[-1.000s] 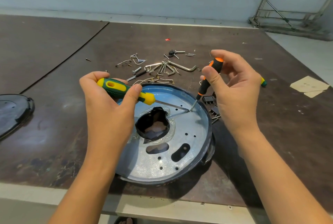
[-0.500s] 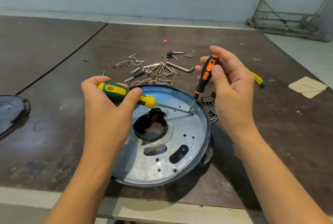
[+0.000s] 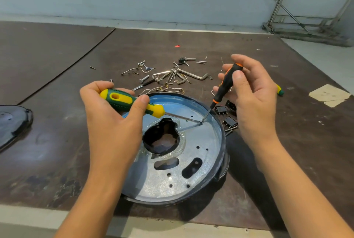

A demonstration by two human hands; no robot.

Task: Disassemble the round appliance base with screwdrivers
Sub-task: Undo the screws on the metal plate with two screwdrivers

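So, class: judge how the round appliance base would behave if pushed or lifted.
Probably stiff: the round appliance base looks like sheet metal with a raised rim. Likely light, given its holes and cut-outs. Wide and low, it should slide on the table, not tip.

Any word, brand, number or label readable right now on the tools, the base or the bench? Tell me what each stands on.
No text can be read in this view.
Black-and-orange screwdriver: faint orange marks on the grip, too small and blurred to read.
Yellow-and-green screwdriver: no print shows.
Round appliance base: bare metal plate, no label shows.
Paper scrap: no writing can be made out.
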